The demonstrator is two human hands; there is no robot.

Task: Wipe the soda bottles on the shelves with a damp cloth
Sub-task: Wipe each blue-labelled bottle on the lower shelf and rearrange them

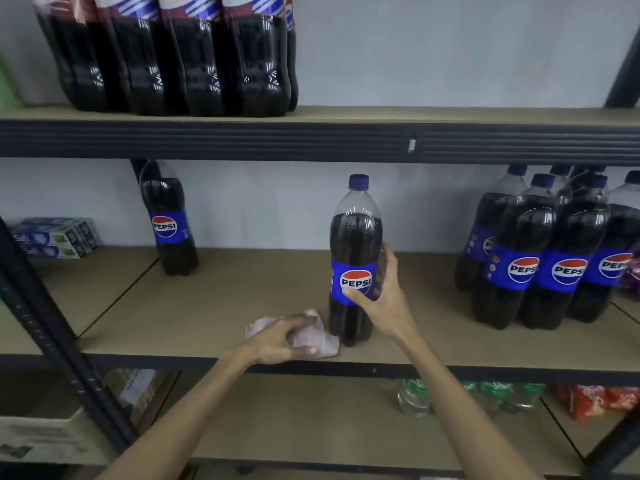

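My left hand (284, 337) lay nearest me at the front edge of the middle shelf (207, 306), fingers curled over the one cloth (325, 342), a pale crumpled rag pressed to the board. Just to its right, my right hand (381, 299) was wrapped round the bottle (355, 244), thumb across the blue label and fingers round the far side; so both hands were full, one with the rag, one with the bottle.

The bottle stood upright near the shelf's front, its long axis straight up and its cap on; the cloth's right edge sat at its base, touching or all but touching, I could not tell which. The cloth hand was therefore low and to the left of the bottle; I judged the wipe would have to go right and upward along the body while the right hand steadied it.

Further back I counted one lone bottle (168, 223) at the rear left, beside a few stacked boxes (55, 237); at the right stood a cluster (540, 265) showing four labels, with more caps behind that I could not count surely. On the shelf above, a wrapped pack (166, 64) showed four bottles across its front and the edge of another.
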